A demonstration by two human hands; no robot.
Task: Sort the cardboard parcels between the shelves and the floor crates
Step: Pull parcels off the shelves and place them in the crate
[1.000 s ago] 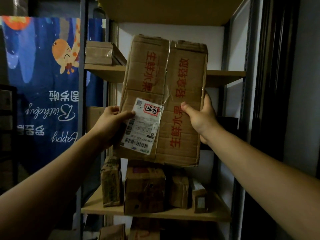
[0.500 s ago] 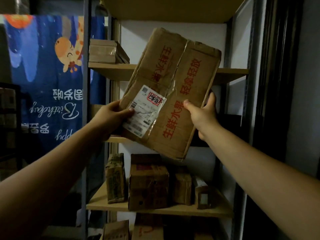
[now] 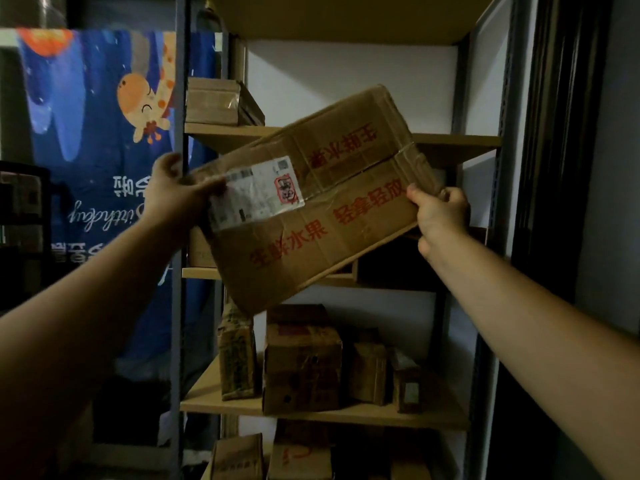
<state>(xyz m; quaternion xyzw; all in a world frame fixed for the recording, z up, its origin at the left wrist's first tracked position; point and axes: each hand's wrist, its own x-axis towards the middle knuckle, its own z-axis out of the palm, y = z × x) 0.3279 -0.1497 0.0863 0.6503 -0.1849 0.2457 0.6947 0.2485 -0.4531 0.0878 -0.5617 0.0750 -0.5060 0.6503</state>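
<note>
Both hands are gripping the box (image 3: 311, 209) in mid-air before the shelves: the left hand (image 3: 173, 199) is pinching its labelled end, and the right hand (image 3: 440, 216) is curling round the far corner. The box is tilting, right end higher, and overlapping the front of the upper board (image 3: 457, 143). In this dim light the right fingers' depth is hard to judge. If that hold is shallow, the box could be slipping free mid-swing — or its raised corner could be catching the board.

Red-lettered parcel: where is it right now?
Head view, centre: the red-lettered parcel is held tilted in front of the shelving, left hand by its label, right hand at its right edge, above the small boxes.
</note>
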